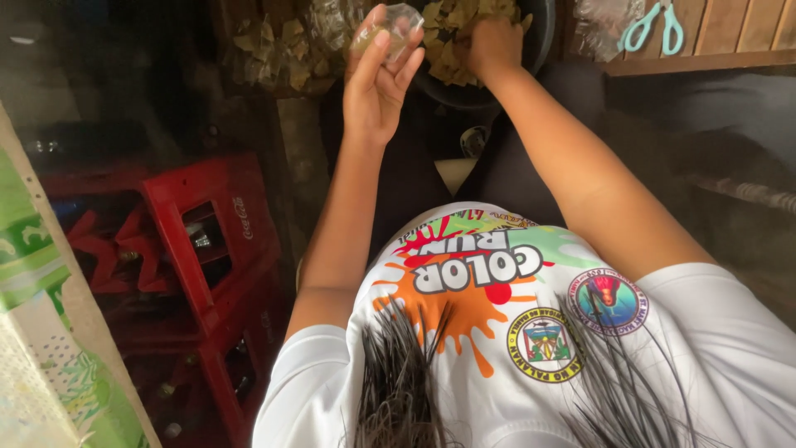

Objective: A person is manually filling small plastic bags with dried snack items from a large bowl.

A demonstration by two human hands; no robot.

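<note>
Closest to you hangs your own dark hair over a white T-shirt [531, 348] with splashes of orange, green and red print. From its short sleeves both forearms stretch away from you, bare and nearly straight. Your left arm rises up the middle of the view; its wrist bends slightly and your left hand [377, 79] stands upright, palm turned toward the right, fingers and thumb closed around a small clear plastic bag [394, 25] held open at the top. Your right arm runs in from the lower right on a slant, and your right hand [495, 46] is turned palm down, fingers curled and bunched into the yellowish chips [452, 37] heaped in a dark round bowl [539, 41]; whether it grips any you cannot tell. The bag sits just beside the bowl's left edge. Off to the left stand stacked red bottle crates [207, 249]. At the far right, pale teal scissors [655, 25] lie on a wooden shelf [730, 37].
</note>
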